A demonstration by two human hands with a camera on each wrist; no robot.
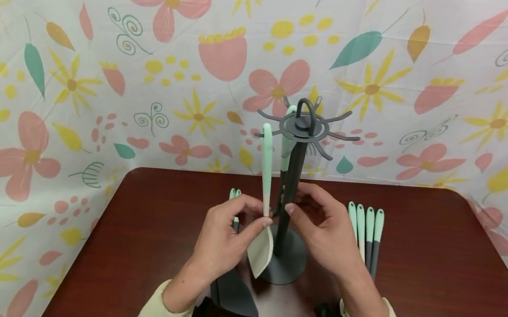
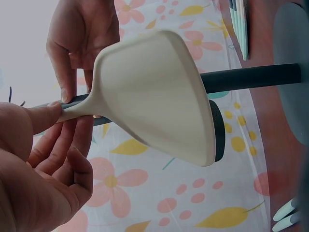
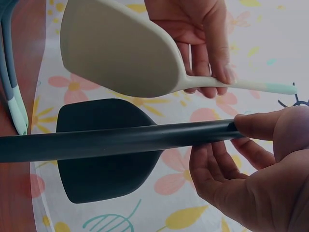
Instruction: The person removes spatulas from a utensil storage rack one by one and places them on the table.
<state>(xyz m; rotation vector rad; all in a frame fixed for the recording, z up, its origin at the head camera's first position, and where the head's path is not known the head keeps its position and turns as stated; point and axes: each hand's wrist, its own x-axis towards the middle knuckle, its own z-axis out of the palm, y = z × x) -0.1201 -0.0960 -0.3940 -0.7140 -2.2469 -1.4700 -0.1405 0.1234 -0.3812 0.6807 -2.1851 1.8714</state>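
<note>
My left hand [image 1: 230, 231] pinches a cream spatula [image 1: 260, 254] by its neck, its mint handle pointing up and its broad blade hanging down. The spatula stands just left of the dark grey utensil rack [image 1: 293, 185], its handle tip near the hooks. With thumb in front and fingers behind, my right hand [image 1: 328, 234] grips the rack's post [image 3: 116, 140] about halfway up. A dark spatula [image 3: 106, 183] with a mint handle hangs from the rack behind the post. In the left wrist view the cream blade [image 2: 149, 96] covers most of it.
Left of the rack, dark utensils [image 1: 234, 296] with mint handles lie on the brown table [image 1: 145, 240]. Several more mint-handled utensils [image 1: 371, 229] lie side by side on the right. Curved hooks ring the rack's top. A flowered cloth [image 1: 157, 85] hangs behind the table.
</note>
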